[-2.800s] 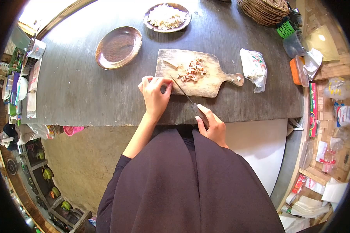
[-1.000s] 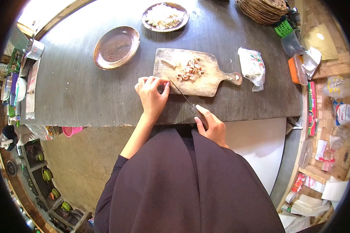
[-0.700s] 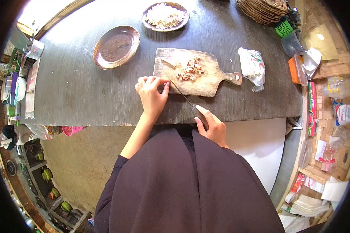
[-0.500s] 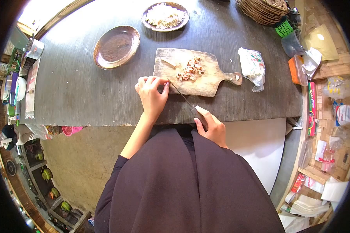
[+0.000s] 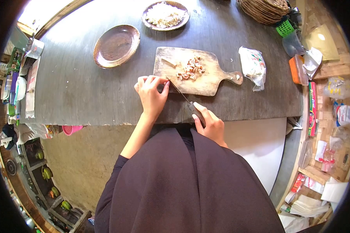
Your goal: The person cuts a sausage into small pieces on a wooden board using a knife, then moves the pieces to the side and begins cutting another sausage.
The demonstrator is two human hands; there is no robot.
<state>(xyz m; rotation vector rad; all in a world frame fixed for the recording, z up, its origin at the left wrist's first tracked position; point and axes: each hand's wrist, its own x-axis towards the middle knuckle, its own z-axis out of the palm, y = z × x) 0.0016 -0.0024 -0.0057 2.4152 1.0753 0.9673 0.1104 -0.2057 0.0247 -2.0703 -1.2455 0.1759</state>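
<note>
My right hand (image 5: 209, 123) grips the dark handle of a knife (image 5: 184, 96), its thin blade slanting up and left over the near edge of a wooden cutting board (image 5: 210, 87). Close to the blade's tip, at the board's near left corner, my left hand (image 5: 152, 93) is closed in a pinch; whatever its fingers hold is hidden. On the board lies a heap of small chopped brown-and-white pieces (image 5: 191, 69). A slim pale strip (image 5: 168, 62) rests to the left of the heap.
A brown plate (image 5: 116, 46) stands left of the board. Behind it is another plate (image 5: 146, 19) heaped with pale shreds (image 5: 165, 15). Right of the board's handle lies a white plastic bag (image 5: 252, 66). An orange-sided container (image 5: 295, 70) and a wicker stack (image 5: 262, 9) sit along the right edge.
The knife and my right hand have shifted slightly left and up. My left hand stays at the board's corner, still pinched.
</note>
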